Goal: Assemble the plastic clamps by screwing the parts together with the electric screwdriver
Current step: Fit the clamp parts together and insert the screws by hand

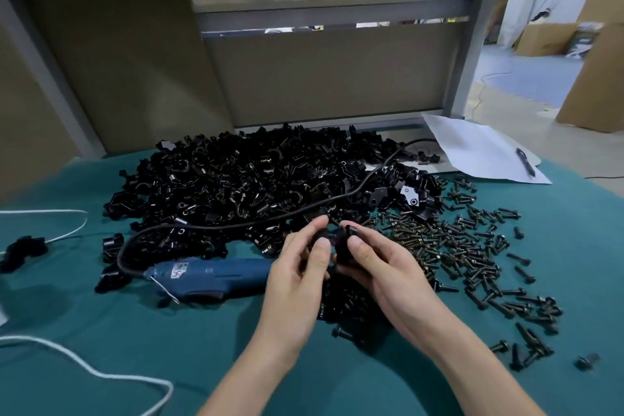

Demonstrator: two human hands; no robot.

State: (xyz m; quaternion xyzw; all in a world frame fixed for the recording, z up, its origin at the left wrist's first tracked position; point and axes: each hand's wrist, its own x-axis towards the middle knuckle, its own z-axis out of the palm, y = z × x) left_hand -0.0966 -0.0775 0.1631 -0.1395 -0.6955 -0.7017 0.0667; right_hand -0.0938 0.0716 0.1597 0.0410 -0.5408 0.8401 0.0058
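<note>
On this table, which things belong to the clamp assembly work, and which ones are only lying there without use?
For the job:
- clamp piece, held by left hand and right hand
- pile of black clamp parts
- screws
- electric screwdriver

Just lying about:
- white paper
- pen
- white cord
- cardboard boxes

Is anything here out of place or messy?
Nothing looks broken, only untidy. The cord of the screwdriver lies draped across the pile of clamp parts, and loose screws are strewn over the cloth, a stray screw lying apart near its right edge. The left hand and right hand hold clamp pieces.
</note>
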